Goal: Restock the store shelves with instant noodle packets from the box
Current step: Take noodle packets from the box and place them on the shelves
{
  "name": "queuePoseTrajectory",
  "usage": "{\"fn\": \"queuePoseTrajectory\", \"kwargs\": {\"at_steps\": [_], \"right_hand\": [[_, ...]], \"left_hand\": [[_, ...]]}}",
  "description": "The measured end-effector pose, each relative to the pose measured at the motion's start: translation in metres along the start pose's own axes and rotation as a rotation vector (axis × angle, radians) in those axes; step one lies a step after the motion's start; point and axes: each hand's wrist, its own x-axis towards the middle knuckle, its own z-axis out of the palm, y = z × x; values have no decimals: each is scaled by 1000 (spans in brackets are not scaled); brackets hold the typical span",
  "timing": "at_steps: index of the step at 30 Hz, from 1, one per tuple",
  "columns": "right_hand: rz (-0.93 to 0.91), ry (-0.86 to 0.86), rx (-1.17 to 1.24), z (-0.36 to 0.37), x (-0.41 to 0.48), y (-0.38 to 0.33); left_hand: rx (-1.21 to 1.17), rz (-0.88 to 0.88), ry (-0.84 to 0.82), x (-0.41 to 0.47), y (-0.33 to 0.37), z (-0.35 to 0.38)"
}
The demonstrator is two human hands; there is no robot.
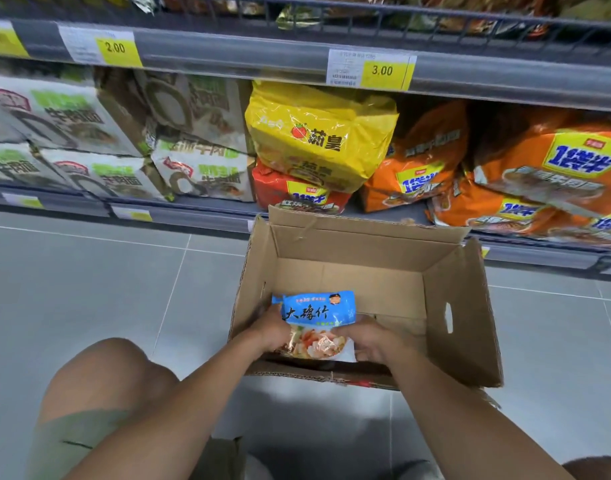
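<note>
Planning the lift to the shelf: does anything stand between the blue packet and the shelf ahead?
Yes. The upright far flap of the box stands between the blue packet and the shelf. Right behind the flap, a yellow pack lying on a red pack fills that stretch of shelf.

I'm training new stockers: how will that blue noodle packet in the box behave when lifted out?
Probably light: the blue packet is small between the left hand and right hand. Its glossy film looks slippery, so a grip at both edges suits it. The wrapper seems crinkly and soft, the contents likely brittle.
</note>
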Motion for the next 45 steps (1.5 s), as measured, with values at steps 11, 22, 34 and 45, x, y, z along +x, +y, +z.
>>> {"fn": "queuePoseTrajectory", "kwargs": {"at_steps": [11,22,34,45], "right_hand": [[-88,164,148,-87,-17,16],[-90,168,205,-106,-32,32],[-102,138,233,-113,-26,44],[-97,160,247,-117,-25,51]], "left_hand": [[209,-103,-43,-81,62,-24],[416,-100,-34,-63,68,-5],[212,-231,-120,-54,70,-4],[-157,-257,-148,-55,89,15]]}}
